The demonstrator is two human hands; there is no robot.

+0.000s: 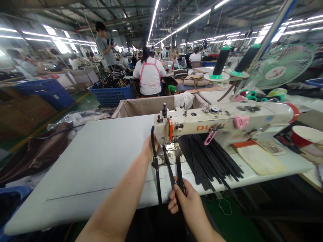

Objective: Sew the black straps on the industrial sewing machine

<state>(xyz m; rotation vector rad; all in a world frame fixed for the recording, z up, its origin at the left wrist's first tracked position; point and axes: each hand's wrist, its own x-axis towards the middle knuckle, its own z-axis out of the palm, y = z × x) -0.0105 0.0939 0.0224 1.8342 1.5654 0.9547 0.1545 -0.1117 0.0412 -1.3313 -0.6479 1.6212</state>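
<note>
Right hand [188, 199]: grip clamped on black straps [169, 165] near the table [113, 151] edge; left hand [149, 146]: beside the sewing machine [222, 116] head, partly hidden, grip state cannot be told.

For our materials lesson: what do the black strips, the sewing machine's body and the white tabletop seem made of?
Black strips: perhaps matt webbing or leather; flat, one curves.
Sewing machine's body: probably painted metal, satin; soft highlights, dark marks.
White tabletop: likely laminate, smooth; even, pale surface.
</note>
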